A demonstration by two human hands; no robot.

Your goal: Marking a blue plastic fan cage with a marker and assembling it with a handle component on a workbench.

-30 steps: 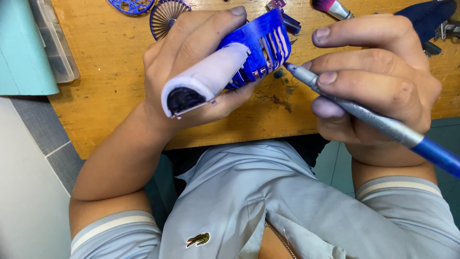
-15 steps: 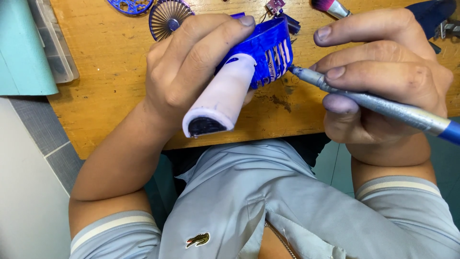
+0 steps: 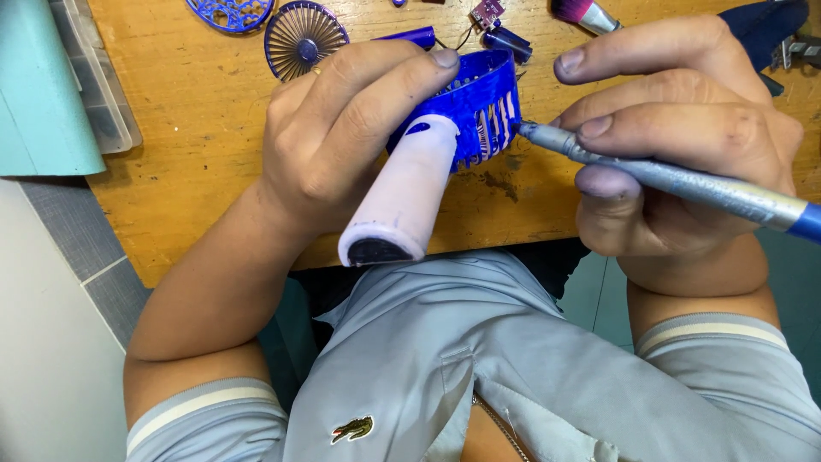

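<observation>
My left hand [image 3: 342,145] wraps tight around a small handheld fan [image 3: 428,180], its white handle pointing to six o'clock and its blue grille cage up at twelve, over the wooden table [image 3: 188,128]. At three o'clock my right hand [image 3: 676,145] pinches a silver-and-blue pen tool [image 3: 667,175], tip touching the cage slats. A loose round blue grille [image 3: 304,38] lies at eleven o'clock of my left hand.
</observation>
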